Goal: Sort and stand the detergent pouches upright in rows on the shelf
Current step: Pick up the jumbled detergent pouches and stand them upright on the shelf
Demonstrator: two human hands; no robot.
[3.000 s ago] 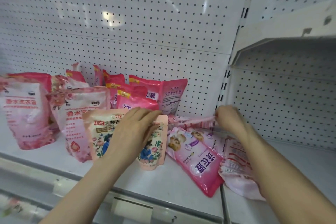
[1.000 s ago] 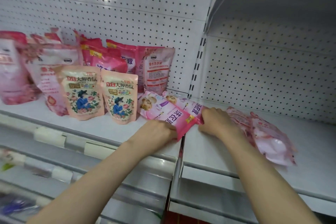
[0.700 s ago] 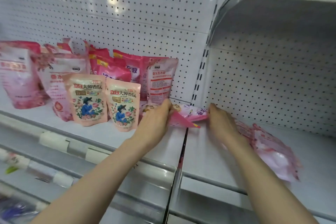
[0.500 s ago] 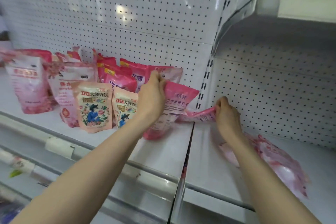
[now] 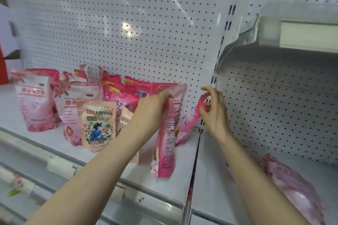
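- The left hand (image 5: 151, 109) grips the top edge of a pink pouch (image 5: 165, 148), fingers curled over it. A second ago this pouch lay flat; now it hangs upright near the front of the shelf (image 5: 182, 166), right of the floral pouch (image 5: 97, 124). Whether its base touches down is unclear.
- The right hand (image 5: 214, 113) pinches the top of a second pink pouch (image 5: 189, 122), raised from flat into a lean, base on the shelf by the seam.
- Both seem nearly stood; each probably needs its base settled in line with the row.
- Pale pouches (image 5: 296, 186) lie flat at the near right, so sorting looks unfinished.
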